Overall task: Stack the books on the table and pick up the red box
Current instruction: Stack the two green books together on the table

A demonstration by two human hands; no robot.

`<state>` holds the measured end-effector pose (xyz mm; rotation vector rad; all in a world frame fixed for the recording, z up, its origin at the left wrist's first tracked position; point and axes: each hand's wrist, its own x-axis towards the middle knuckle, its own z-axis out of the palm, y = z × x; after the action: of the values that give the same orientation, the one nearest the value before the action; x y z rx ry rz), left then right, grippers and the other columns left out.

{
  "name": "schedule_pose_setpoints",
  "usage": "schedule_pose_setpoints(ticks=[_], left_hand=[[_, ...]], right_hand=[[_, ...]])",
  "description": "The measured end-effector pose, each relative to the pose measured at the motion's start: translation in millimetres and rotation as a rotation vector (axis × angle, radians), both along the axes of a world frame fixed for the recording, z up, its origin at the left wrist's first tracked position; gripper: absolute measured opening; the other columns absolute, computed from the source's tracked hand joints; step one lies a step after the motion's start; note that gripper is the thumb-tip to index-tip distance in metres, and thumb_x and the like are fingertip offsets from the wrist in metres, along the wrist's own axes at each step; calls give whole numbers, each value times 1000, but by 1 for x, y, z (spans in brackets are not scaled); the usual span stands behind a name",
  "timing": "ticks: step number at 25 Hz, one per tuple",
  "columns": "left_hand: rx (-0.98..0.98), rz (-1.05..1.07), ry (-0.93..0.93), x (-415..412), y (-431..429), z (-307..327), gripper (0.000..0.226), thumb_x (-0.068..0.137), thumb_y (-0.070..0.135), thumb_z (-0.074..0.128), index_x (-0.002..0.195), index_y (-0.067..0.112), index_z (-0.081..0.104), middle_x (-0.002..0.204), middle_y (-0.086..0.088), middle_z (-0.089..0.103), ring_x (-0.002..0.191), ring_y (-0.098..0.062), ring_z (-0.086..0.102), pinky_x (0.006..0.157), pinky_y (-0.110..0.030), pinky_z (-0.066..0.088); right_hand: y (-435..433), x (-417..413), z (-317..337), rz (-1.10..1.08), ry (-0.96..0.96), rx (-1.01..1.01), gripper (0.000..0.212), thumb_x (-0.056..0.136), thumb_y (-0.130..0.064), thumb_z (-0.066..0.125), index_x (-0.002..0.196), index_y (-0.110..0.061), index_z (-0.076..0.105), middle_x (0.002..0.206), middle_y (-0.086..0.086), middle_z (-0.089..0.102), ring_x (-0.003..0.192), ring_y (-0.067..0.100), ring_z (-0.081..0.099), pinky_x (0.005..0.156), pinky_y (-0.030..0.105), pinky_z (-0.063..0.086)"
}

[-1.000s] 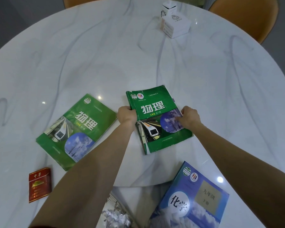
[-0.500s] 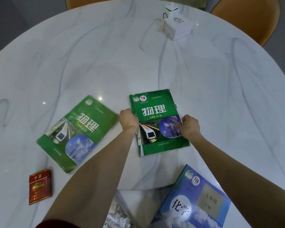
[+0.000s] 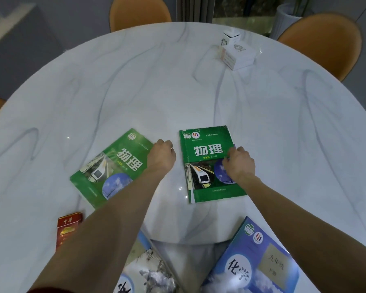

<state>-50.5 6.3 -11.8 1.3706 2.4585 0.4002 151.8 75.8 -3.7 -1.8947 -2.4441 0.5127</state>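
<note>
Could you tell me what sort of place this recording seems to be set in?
Probably a home dining area: a round white marble-patterned table ringed by orange moulded chairs, with grey curtains behind. The green school textbooks suggest study there.

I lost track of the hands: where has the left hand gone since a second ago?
Yes, it moved. The left hand left the right green book and shifted left, now at the left green book's right corner.
</note>
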Motion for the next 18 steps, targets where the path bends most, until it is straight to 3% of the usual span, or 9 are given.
schedule_pose_setpoints(ticks=[4, 9, 13, 18], left_hand=[[5, -28, 104, -39, -25, 17, 30, 94, 17, 45, 114, 4, 62, 114, -20, 58, 106, -37, 57, 85, -44, 51], [-87, -82, 264, -85, -61, 27, 35, 93, 23, 44, 122, 7, 56, 122, -18, 56, 113, -34, 51, 93, -45, 42], [-125, -94, 345, -119, -84, 23, 36, 92, 24, 44, 121, 6, 55, 117, -17, 56, 112, -33, 49, 91, -45, 41], [-161, -70, 312, -156, -102, 5, 35, 91, 21, 45, 120, 3, 54, 117, -19, 55, 113, -35, 48, 92, -46, 40]], right_hand=[[-25, -44, 18, 195, -12, 81, 27, 92, -21, 43, 104, -3, 60, 108, 17, 60, 101, 31, 57, 90, 43, 46], [-58, -99, 26, 356, -37, 88, 31, 92, -25, 43, 111, -5, 57, 115, 16, 58, 109, 32, 52, 96, 43, 40], [-83, -137, 18, 425, -82, 72, 36, 93, -29, 41, 120, -7, 52, 120, 15, 56, 113, 32, 50, 93, 42, 41], [-114, -165, -6, 412, -160, -8, 34, 94, -26, 41, 122, -8, 48, 126, 15, 52, 117, 31, 47, 95, 42, 40]])
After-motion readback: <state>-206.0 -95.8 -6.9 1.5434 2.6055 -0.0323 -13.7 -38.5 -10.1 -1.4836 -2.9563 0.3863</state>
